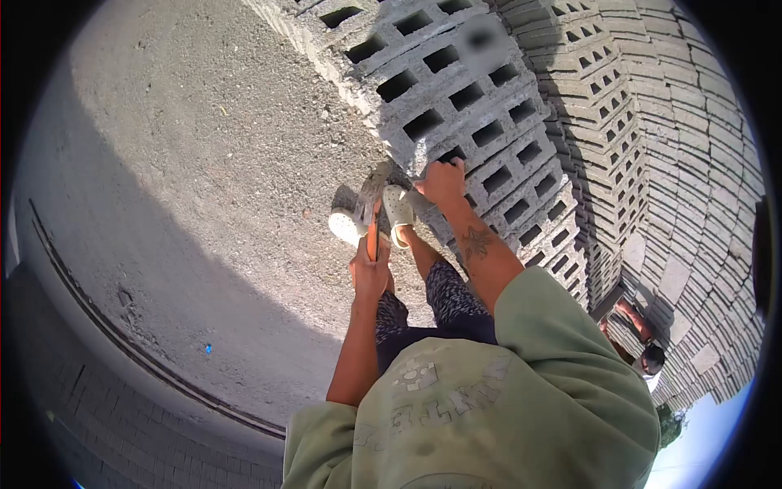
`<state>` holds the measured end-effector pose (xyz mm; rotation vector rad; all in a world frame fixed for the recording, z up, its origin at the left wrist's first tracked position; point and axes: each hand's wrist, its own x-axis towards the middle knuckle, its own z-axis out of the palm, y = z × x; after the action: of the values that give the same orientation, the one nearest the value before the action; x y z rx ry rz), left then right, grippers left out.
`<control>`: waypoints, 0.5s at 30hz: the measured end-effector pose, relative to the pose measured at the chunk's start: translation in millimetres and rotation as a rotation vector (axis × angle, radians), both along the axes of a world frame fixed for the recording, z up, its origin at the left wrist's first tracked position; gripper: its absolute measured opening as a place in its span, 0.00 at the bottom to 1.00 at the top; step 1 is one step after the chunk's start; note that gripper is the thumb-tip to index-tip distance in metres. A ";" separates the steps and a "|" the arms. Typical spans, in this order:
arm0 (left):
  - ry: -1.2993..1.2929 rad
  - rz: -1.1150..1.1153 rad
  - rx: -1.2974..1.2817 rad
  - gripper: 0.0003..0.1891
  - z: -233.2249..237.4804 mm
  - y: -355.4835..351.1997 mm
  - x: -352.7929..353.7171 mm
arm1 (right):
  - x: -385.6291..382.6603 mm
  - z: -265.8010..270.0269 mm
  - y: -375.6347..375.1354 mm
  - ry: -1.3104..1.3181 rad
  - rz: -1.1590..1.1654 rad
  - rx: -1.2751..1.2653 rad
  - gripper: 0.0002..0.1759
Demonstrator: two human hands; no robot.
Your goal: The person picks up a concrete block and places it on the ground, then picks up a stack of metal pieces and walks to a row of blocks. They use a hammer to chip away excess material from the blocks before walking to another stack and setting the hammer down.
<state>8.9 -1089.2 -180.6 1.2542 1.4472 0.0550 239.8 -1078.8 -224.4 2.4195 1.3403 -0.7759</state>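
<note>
My left hand (371, 273) is closed around the orange handle of a trowel-like tool (375, 191). Its flat grey head looks caked with dirt and points away from me, above my shoes. My right hand (442, 181) is closed on the near edge of a hollow concrete block (428, 151) in the stack, beside one of its dark holes. The fingertips of that hand are hidden against the block.
Stacked hollow blocks (489, 106) rise along the right, with more rows (692, 147) behind. White clogs (397, 205) stand on gravelly ground (220, 147). Another person (643, 334) is among the stacks at lower right. A dark strip (122, 342) crosses the lower left.
</note>
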 end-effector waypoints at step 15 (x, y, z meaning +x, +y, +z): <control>0.207 -0.852 0.546 0.10 0.3 96.8 116.2 | -8.0 4.3 -34.9 0.049 -0.036 0.209 0.06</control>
<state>125.2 -992.4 -180.3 2.2986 0.9772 -0.2790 231.8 -1113.7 -220.1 2.6059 1.4666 -0.7417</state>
